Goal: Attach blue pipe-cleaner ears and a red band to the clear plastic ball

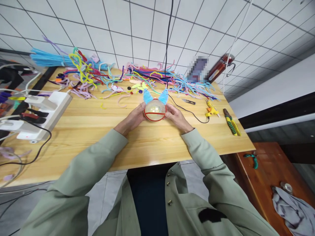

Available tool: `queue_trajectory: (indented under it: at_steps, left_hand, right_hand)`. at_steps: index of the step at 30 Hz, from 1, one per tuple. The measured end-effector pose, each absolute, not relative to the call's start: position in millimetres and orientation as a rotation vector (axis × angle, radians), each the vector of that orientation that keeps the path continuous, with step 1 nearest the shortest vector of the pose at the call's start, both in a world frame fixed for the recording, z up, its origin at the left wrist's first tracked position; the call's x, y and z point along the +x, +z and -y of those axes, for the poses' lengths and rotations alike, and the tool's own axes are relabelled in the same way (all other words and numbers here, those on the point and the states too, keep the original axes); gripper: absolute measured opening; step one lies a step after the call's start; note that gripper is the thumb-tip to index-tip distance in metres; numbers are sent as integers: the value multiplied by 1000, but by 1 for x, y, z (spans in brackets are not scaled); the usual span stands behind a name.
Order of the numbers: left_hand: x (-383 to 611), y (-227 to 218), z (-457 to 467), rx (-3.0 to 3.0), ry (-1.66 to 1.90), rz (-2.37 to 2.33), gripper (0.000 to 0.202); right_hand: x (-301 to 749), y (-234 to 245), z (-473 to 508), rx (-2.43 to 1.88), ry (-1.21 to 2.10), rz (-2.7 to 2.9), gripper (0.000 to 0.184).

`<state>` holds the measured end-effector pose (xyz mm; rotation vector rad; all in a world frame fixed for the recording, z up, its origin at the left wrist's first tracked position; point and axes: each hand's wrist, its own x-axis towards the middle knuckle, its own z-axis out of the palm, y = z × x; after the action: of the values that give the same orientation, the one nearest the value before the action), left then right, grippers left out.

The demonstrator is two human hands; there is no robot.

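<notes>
A clear, pale-gold plastic ball (155,109) with a red band round it and two light-blue fuzzy ears on top rests on the wooden table (98,131). My left hand (133,118) cups its left side, fingers curled against it. My right hand (176,117) grips its right side the same way. Both sleeves are pale green.
A heap of coloured pipe cleaners (128,80) lies along the table's far edge. White power strips (43,113) with plugs sit at the left. Small snips (189,102), a yellow glue gun (211,110) and green-handled pliers (231,122) lie to the right. A brown side table (265,177) holds a grey cloth.
</notes>
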<state>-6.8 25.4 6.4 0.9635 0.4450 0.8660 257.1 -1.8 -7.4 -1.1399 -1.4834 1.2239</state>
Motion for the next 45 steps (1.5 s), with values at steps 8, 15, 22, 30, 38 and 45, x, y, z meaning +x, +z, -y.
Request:
queue_trajectory:
  at_steps: [8,15,22,30,38,45]
  left_hand:
    - [-11,13,-21,999,856,-477,79]
    - [-10,12,-24,997,868,-435,82]
    - [-13,14,-22,1037,850,-458,81]
    - [-14,14,-24,1017,849,-438,82]
    - [-15,12,-23,1040,842,-442,81]
    - [-18,8,-22,1063,871,-484,71]
  right_hand:
    - [252,-4,-1,-1064,1258,1466,86]
    - [254,-5,-2,-1030,1306,1425,77]
    - [252,-5,-6,-985,1328,1461,77]
    - [252,-7,-5,-987,1320,1466,78]
    - [250,-3,-1,-1001,1352,1418,78]
    - [250,1,1,-1003,1330,1467,80]
